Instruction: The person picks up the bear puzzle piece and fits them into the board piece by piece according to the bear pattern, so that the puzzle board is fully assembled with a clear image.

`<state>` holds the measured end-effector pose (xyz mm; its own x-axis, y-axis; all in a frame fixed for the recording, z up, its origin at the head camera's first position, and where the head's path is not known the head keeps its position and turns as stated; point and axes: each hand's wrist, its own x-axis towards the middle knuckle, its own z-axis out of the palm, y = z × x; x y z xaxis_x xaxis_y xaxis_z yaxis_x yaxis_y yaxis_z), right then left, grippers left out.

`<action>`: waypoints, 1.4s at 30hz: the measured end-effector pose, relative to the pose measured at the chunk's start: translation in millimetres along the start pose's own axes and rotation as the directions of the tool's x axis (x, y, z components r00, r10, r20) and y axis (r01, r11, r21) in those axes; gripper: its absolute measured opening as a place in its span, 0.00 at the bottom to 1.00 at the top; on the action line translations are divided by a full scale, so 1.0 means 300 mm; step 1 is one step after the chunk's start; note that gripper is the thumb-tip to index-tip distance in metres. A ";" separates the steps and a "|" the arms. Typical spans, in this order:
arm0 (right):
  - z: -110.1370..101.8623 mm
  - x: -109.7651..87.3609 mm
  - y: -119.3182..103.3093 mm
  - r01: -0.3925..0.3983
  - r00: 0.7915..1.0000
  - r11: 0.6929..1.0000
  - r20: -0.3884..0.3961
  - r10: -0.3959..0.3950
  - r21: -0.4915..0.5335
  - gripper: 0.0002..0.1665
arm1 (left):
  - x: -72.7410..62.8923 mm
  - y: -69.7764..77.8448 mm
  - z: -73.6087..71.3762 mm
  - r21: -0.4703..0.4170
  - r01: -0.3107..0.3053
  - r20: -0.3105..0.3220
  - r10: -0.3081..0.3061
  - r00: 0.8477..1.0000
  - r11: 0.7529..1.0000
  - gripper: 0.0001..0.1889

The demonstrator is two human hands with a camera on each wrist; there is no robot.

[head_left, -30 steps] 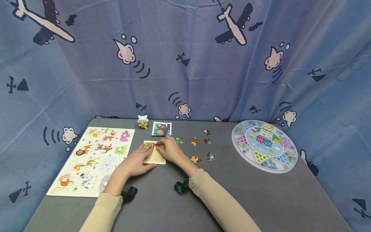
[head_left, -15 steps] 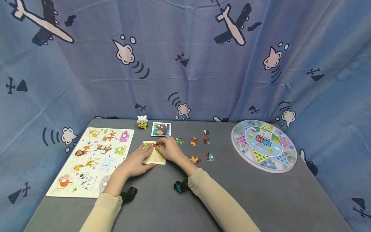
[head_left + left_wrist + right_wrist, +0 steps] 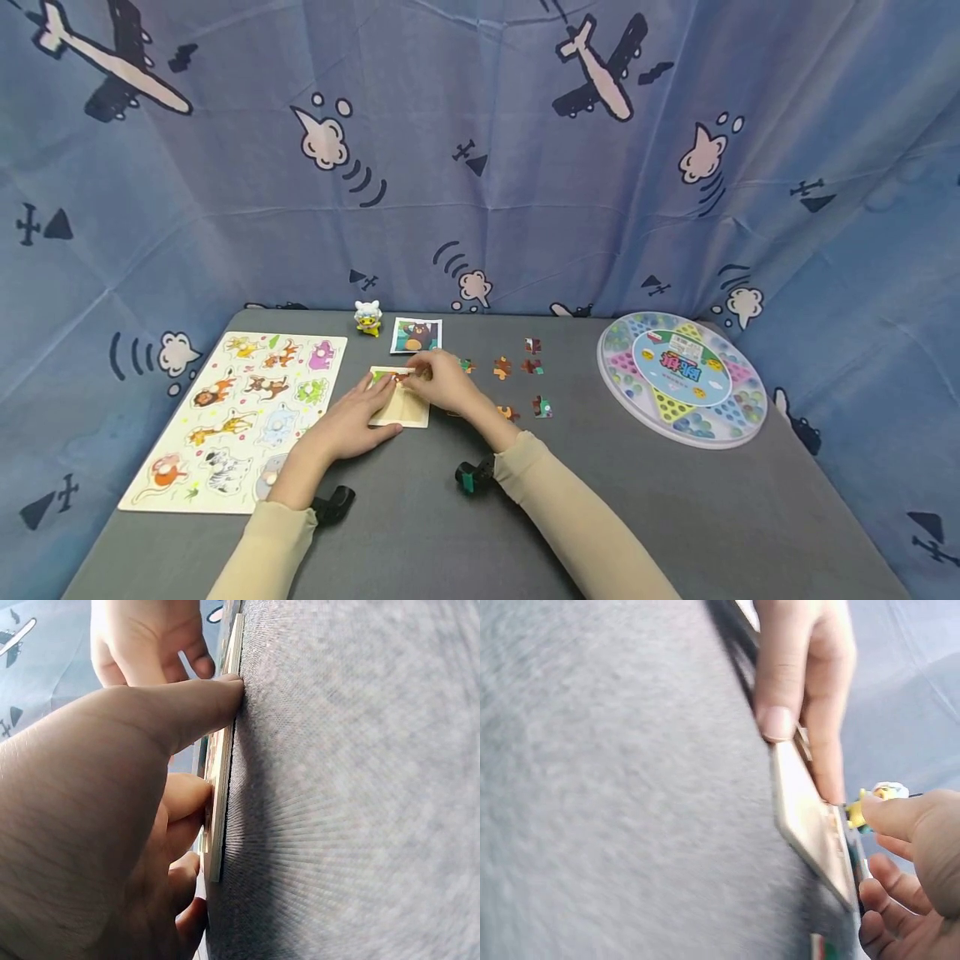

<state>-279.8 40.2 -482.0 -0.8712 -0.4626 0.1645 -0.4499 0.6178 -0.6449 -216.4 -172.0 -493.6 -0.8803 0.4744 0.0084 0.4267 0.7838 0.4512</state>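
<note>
Tray [image 3: 408,410], pale wood, lies near 11 o'clock on table [image 3: 420,533]. Left hand [image 3: 352,423], fingers straight, presses tray's 9 o'clock side. Right hand [image 3: 446,385] over 1 o'clock corner; whether anything pinched, hidden. Loose pieces [image 3: 502,367] out toward 3 o'clock: likely light, stiff; best pinched by edges.

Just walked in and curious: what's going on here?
Someone is working on a small puzzle board. The left hand rests on it; the right hand is by its far right corner, holding no visible piece. Placed pieces line the far edge, with bare wood nearer. Loose pieces lie to the right.
</note>
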 end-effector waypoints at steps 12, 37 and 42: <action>-0.117 -0.058 0.044 -0.054 0.995 0.997 -0.079 0.058 0.052 0.19 | -0.013 0.006 -0.005 -0.025 0.043 0.021 -0.042 0.999 0.999 0.42; -0.384 -0.197 0.417 -0.145 0.932 0.980 -0.315 0.181 0.135 0.27 | -0.011 0.001 0.008 -0.018 0.036 0.025 -0.036 0.999 0.999 0.42; -0.400 -0.200 0.461 -0.157 0.917 0.974 -0.342 0.206 0.165 0.28 | -0.006 0.008 0.004 -0.020 0.032 0.021 -0.031 0.999 0.999 0.42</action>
<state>-313.3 229.8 -491.6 -0.9586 -0.0792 0.2736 -0.2687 0.5697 -0.7767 -213.4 -170.5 -493.5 -0.8885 0.4581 -0.0246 0.3945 0.7903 0.4688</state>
